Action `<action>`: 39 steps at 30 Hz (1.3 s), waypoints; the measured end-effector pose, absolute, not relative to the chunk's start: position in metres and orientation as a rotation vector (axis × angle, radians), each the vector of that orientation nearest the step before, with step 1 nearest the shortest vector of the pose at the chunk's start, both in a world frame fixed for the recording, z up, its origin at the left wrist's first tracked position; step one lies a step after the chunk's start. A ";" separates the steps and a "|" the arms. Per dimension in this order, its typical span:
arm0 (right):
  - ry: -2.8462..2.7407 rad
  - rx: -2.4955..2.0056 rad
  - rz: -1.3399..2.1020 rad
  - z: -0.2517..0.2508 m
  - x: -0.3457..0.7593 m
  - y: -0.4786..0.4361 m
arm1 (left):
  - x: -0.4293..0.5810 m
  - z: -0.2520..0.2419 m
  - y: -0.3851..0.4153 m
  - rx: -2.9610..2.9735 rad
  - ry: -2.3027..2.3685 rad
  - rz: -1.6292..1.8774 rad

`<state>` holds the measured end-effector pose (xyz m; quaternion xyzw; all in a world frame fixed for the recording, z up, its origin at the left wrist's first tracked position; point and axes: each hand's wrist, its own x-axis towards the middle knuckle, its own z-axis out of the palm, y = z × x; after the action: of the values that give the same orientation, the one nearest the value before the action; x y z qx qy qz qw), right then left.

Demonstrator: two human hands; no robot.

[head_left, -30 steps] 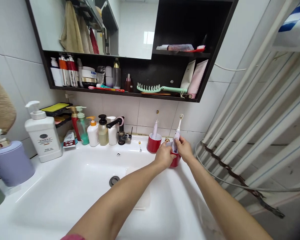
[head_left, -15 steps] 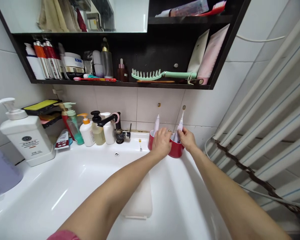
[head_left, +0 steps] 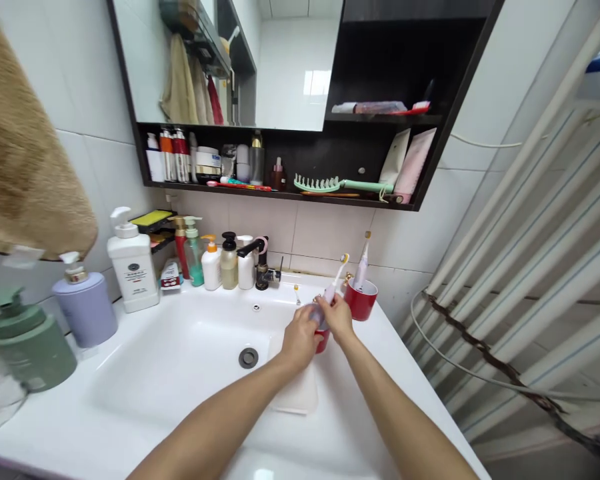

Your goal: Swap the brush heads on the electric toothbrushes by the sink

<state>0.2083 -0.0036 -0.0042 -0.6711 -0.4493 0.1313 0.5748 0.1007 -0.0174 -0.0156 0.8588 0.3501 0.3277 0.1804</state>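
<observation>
Over the right side of the sink point(head_left: 190, 373), my left hand point(head_left: 300, 340) is wrapped round a red cup point(head_left: 323, 343), most of which it hides. My right hand point(head_left: 338, 317) pinches the pale lilac handle of an electric toothbrush point(head_left: 334, 283), which leans up out of this cup with its head at the top. Just behind, on the sink's back right corner, stands a second red cup point(head_left: 361, 305). Another electric toothbrush point(head_left: 363, 268) is upright inside it. A small loose brush head point(head_left: 297, 293) lies on the back ledge, left of my hands.
A black faucet point(head_left: 263, 267) and several pump bottles point(head_left: 230, 267) line the back ledge. A whitish flat object point(head_left: 297, 393) lies in the basin beneath my arms, near the drain point(head_left: 249, 358). Above is a dark cabinet point(head_left: 280, 193) with a hairbrush point(head_left: 320, 185); white pipes point(head_left: 520, 267) run along the right.
My right hand has left the toothbrush in the far cup and now grips the other one. The left-hand cup has come forward over the basin. The view has shifted, showing more at the left.
</observation>
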 end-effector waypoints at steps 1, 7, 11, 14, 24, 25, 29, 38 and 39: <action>-1.061 -1.577 0.325 -0.010 0.199 -0.007 | 0.092 -0.019 -0.026 2.399 1.011 0.911; -1.123 -1.532 0.357 -0.012 0.167 -0.034 | 0.063 -0.035 -0.057 2.283 1.185 0.817; -1.084 -1.413 0.422 0.016 0.160 -0.047 | 0.055 -0.040 -0.067 2.249 1.224 0.772; -1.057 -1.256 0.532 0.041 0.154 -0.060 | 0.048 -0.039 -0.072 2.212 1.186 0.810; -0.903 -0.881 1.162 0.033 0.095 -0.102 | 0.002 -0.015 -0.095 1.291 0.642 0.813; -0.869 -0.873 1.178 0.030 0.088 -0.102 | -0.003 -0.016 -0.099 1.193 0.581 0.762; -0.732 -0.896 1.142 0.026 0.074 -0.098 | -0.016 -0.024 -0.111 0.956 0.539 0.701; -0.679 -0.967 1.062 0.021 0.071 -0.094 | -0.022 -0.029 -0.118 1.051 0.680 0.745; -0.670 -0.966 1.063 0.020 0.071 -0.094 | -0.023 -0.028 -0.119 0.994 0.649 0.688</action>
<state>0.0708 -0.0938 0.0199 -0.4340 -0.3009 0.4778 0.7020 -0.0227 -0.1193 -0.0281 0.4590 0.2998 0.3175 0.7738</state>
